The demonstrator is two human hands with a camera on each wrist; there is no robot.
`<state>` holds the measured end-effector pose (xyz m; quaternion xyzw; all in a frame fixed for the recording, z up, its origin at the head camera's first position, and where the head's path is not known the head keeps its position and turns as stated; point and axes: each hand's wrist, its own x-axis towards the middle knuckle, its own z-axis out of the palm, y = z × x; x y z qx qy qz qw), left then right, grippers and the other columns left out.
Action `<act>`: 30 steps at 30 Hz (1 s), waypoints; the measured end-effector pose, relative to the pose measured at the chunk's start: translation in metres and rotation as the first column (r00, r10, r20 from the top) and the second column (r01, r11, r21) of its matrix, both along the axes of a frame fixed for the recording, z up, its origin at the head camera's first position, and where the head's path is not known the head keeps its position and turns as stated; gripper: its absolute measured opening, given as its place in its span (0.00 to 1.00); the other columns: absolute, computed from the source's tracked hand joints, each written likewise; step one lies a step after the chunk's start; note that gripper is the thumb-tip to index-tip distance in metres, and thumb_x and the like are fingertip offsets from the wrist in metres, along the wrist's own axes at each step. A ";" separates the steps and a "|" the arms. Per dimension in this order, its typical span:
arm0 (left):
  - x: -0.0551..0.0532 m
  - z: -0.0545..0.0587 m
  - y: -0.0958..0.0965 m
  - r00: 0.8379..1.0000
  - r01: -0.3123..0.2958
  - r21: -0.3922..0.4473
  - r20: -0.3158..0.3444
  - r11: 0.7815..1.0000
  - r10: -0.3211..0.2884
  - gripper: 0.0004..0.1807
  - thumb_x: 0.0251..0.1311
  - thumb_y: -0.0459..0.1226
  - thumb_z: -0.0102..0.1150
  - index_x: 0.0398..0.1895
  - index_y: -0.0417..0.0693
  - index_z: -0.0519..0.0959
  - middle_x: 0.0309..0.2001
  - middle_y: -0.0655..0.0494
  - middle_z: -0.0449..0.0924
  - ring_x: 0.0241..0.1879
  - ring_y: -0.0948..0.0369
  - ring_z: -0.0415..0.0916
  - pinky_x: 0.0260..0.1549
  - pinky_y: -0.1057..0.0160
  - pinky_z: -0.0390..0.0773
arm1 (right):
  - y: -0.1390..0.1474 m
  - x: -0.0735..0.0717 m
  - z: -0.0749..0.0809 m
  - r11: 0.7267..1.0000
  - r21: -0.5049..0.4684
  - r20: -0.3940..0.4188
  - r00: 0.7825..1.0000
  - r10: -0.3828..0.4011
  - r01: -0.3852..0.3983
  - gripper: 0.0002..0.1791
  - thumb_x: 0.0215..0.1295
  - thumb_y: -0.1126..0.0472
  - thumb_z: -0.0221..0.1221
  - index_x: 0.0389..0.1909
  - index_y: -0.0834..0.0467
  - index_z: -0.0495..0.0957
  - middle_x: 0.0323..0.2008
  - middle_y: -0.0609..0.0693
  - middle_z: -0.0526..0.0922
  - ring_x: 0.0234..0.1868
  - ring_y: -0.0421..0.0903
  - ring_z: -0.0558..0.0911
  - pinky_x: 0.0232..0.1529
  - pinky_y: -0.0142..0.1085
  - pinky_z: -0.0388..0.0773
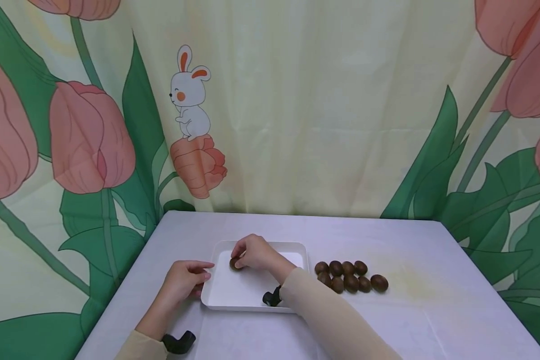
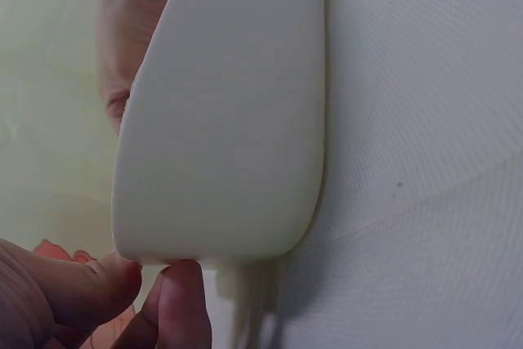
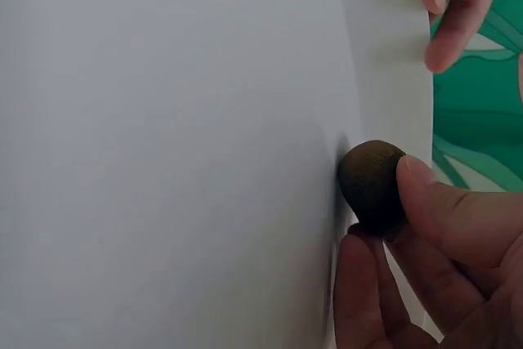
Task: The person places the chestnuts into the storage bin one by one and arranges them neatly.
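Observation:
In the head view my right hand (image 1: 256,252) reaches over the far left part of a white rectangular tray (image 1: 243,305). Thumb and fingers pinch a dark brown chestnut (image 3: 374,181), close over the tray floor; its lower end is partly hidden by the fingers. My left hand (image 1: 184,280) is at the tray's left side. In the left wrist view its thumb (image 2: 90,288) and a fingertip (image 2: 184,304) touch the outer wall near a corner, without curling round it.
Several more chestnuts (image 1: 351,284) lie in two rough rows right of the tray, partly behind the right sleeve (image 1: 328,310). Black wrist cameras show on the left wrist (image 1: 180,343) and right wrist (image 1: 271,298). A tulip-and-rabbit curtain (image 1: 297,110) hangs behind the white-covered table (image 1: 261,340).

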<state>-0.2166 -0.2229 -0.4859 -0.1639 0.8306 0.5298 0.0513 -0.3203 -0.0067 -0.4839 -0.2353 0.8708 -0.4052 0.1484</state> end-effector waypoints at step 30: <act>0.000 0.003 0.002 1.000 -0.010 -0.003 0.009 1.000 0.010 0.15 0.67 0.31 0.72 0.56 0.46 0.90 0.49 0.41 0.87 0.33 0.54 0.81 0.30 0.60 0.86 | -0.014 0.005 0.007 1.000 -0.025 0.039 0.999 -0.012 0.013 0.12 0.62 0.72 0.72 0.45 0.57 0.91 0.42 0.48 0.93 0.41 0.39 0.87 0.41 0.30 0.84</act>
